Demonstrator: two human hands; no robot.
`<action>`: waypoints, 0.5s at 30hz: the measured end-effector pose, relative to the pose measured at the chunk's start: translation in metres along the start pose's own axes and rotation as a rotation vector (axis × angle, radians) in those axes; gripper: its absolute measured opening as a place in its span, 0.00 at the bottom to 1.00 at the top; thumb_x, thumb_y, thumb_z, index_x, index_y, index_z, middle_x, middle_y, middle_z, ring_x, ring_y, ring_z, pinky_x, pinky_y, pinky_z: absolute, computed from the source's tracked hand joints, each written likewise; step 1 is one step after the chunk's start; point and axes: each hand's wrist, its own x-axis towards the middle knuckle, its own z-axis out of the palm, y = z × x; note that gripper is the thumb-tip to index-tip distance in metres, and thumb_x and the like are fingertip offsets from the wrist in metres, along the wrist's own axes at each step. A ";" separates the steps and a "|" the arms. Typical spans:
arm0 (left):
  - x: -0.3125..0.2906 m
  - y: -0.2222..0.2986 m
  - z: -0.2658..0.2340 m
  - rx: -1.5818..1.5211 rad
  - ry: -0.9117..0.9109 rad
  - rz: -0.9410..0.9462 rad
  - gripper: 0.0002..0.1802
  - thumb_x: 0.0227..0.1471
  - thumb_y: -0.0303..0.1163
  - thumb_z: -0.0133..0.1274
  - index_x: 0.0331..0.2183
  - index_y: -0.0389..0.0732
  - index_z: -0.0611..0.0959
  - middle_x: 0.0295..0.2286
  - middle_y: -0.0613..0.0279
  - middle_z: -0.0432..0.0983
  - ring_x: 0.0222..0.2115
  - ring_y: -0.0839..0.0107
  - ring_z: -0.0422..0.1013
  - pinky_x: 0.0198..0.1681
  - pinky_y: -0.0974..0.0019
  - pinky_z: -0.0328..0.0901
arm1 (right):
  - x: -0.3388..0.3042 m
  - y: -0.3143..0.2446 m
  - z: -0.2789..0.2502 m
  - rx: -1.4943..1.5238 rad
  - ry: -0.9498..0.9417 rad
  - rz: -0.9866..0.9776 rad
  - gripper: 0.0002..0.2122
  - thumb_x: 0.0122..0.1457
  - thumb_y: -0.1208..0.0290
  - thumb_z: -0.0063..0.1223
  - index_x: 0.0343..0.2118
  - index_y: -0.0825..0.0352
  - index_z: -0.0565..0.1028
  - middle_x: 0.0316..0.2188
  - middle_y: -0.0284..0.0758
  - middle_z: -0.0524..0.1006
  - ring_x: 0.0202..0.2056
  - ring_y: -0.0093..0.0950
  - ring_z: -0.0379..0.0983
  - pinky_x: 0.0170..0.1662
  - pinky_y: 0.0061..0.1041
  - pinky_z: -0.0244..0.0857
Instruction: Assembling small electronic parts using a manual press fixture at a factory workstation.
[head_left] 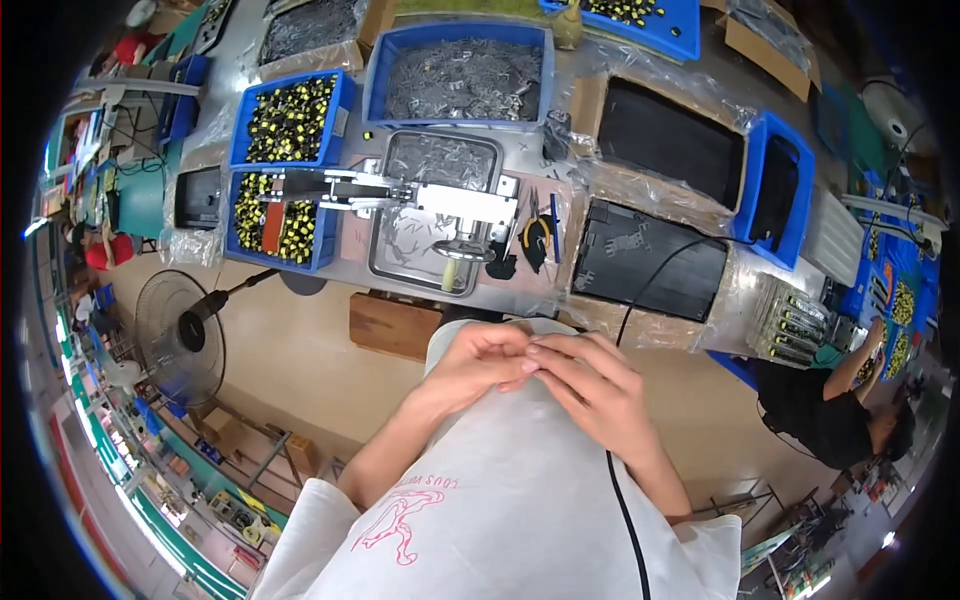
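Note:
My left hand [478, 366] and my right hand [592, 384] meet in front of my white shirt, short of the bench edge. The fingers of both are curled, their tips pinched together and touching. Anything between the fingertips is too small or hidden to make out. Just beyond my hands, a hand-lever toggle press [465, 203] with a round metal foot stands over a metal tray [380, 268]. Loose metal clips lie in that tray. To its right are pliers with yellow-black handles [538, 240].
Blue bins of yellow-black parts [290, 118] stand left, with a blue bin of metal clips [460, 80] behind. Black-lined boxes [650, 262] sit right. A black cable [625, 490] runs down beside my right arm. A fan [190, 330] stands left; a co-worker [830, 405] works at right.

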 end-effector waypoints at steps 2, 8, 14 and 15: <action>-0.008 0.003 -0.011 0.038 0.023 0.019 0.02 0.58 0.20 0.57 0.34 0.31 0.82 0.27 0.59 0.76 0.21 0.75 0.68 0.23 0.72 0.60 | 0.009 -0.002 0.005 -0.007 -0.050 0.008 0.18 0.51 0.77 0.68 0.47 0.66 0.82 0.45 0.36 0.81 0.40 0.34 0.79 0.44 0.32 0.74; -0.017 0.000 -0.098 0.341 0.635 0.140 0.05 0.56 0.30 0.62 0.35 0.39 0.85 0.24 0.67 0.79 0.18 0.82 0.68 0.20 0.75 0.60 | 0.045 0.086 -0.031 -0.152 0.002 0.180 0.13 0.58 0.76 0.62 0.47 0.66 0.80 0.39 0.38 0.81 0.35 0.31 0.80 0.39 0.29 0.74; 0.013 0.000 -0.212 0.487 0.947 0.187 0.04 0.58 0.24 0.57 0.36 0.34 0.83 0.22 0.66 0.76 0.17 0.81 0.67 0.16 0.75 0.57 | 0.115 0.276 -0.075 -0.283 0.232 0.238 0.13 0.54 0.78 0.65 0.43 0.69 0.79 0.33 0.38 0.79 0.29 0.29 0.78 0.36 0.27 0.73; 0.022 -0.002 -0.223 0.539 0.972 0.161 0.05 0.58 0.24 0.57 0.37 0.34 0.83 0.23 0.65 0.77 0.18 0.81 0.68 0.17 0.75 0.58 | 0.124 0.306 -0.069 -0.292 0.221 0.227 0.14 0.53 0.78 0.66 0.43 0.69 0.78 0.32 0.38 0.79 0.29 0.29 0.78 0.36 0.28 0.73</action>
